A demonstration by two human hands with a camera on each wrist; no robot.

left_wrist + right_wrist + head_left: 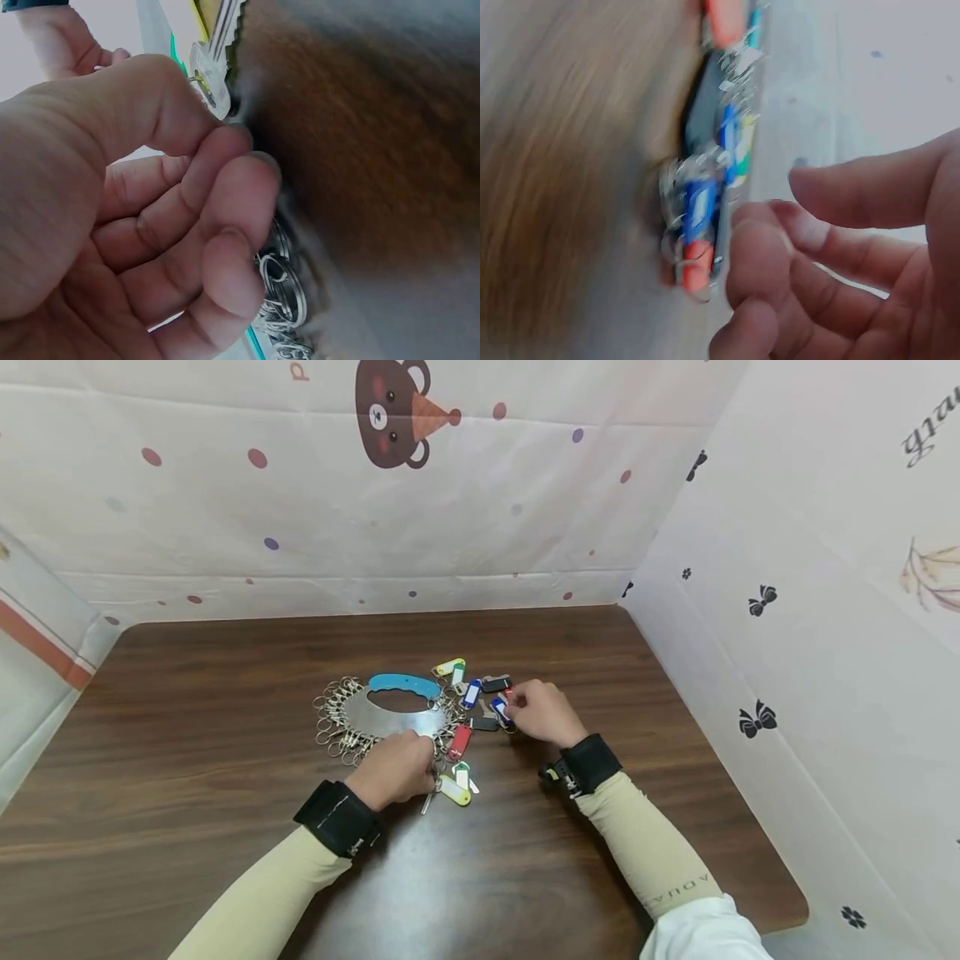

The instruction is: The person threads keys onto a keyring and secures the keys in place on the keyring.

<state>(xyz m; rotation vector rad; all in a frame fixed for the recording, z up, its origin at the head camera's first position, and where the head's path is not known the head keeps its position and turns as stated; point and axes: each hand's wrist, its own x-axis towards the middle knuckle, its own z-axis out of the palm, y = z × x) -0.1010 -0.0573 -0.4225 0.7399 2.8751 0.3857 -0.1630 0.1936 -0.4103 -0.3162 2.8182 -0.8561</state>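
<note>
Many rings (327, 718) fringed the metal plate (367, 718), which lay on the table (187, 760). The left hand (395, 768) was at its near edge; only the left wrist view showed its thumb meeting curled fingers beside a clear-headed key (214, 82); I could not tell whether they pinched anything. The right wrist view alone showed the right hand (546, 713) holding nothing, thumb and finger apart, near a blue tag (700, 201).

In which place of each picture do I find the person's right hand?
Head: right hand right of centre, at the key tags.
Left wrist: right hand in the upper-left corner, beyond the left hand.
Right wrist: right hand at lower right.
Shared landmark: brown wood-grain tabletop.
</note>
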